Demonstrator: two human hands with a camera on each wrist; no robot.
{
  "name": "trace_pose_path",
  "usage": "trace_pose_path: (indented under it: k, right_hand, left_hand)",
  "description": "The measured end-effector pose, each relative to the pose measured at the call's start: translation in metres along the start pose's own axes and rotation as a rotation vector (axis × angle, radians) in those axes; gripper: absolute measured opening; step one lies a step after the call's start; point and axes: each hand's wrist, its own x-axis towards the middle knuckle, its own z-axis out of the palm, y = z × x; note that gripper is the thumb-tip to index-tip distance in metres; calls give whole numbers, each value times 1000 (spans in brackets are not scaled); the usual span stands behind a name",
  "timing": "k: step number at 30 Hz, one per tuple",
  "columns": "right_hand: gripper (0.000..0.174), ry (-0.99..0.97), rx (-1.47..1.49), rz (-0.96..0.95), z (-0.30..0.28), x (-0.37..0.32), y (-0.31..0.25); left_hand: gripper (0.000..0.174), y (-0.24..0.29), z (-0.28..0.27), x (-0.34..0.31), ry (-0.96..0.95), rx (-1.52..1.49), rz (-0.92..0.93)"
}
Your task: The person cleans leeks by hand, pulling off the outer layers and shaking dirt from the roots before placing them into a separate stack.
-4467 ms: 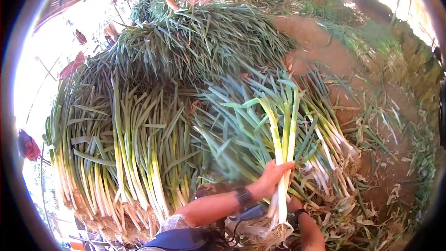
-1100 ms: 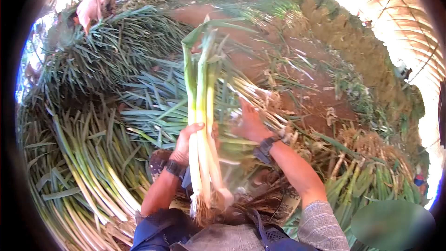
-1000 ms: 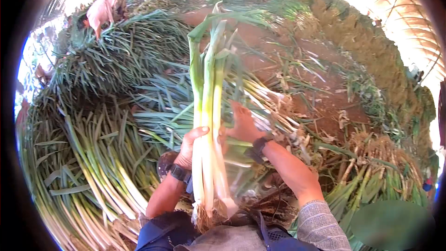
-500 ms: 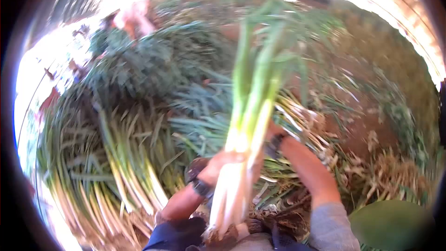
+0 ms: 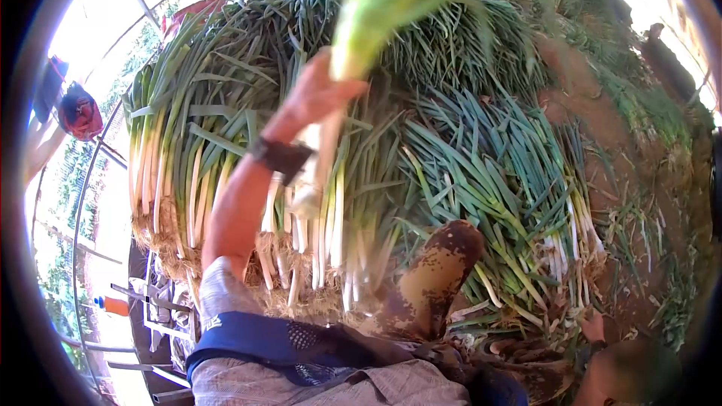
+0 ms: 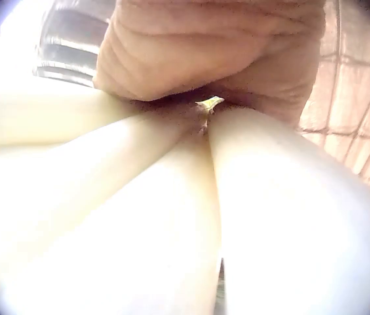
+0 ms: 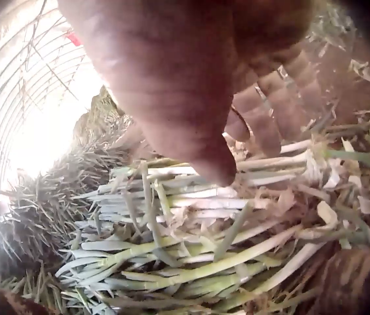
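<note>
My left hand (image 5: 320, 101) grips a bunch of long green onions (image 5: 357, 34), blurred, over the row of green onions (image 5: 173, 173) laid at the left. Several thick white stalks (image 6: 158, 230) fan out below the palm in the left wrist view. Down at the right edge of the head view, my right hand (image 5: 593, 325) is partly covered by a blurred dark patch. The right wrist view has that hand's thumb (image 7: 178, 85) and fingers apart, with nothing between them, above the loose pile of green onions (image 7: 217, 262).
A muddy, brown-patched knee (image 5: 436, 278) sticks up between the row and the right-hand pile (image 5: 489, 173). Bare soil (image 5: 579, 90) with scattered leaves lies beyond. At far left are a metal frame (image 5: 150, 293), an orange item (image 5: 114, 306) and a hanging red bag (image 5: 79, 111).
The left hand has carried the bunch from in front of my body up and left over the row. My right hand has left the bunch and dropped to the lower right. The view has turned left.
</note>
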Motion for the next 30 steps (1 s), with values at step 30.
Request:
trace_pose_path:
  k: [30]
  right_hand:
    - [39, -266, -144, 7, 114, 37, -79]
  left_hand:
    - [42, -1, 103, -76, -309, -429, -93]
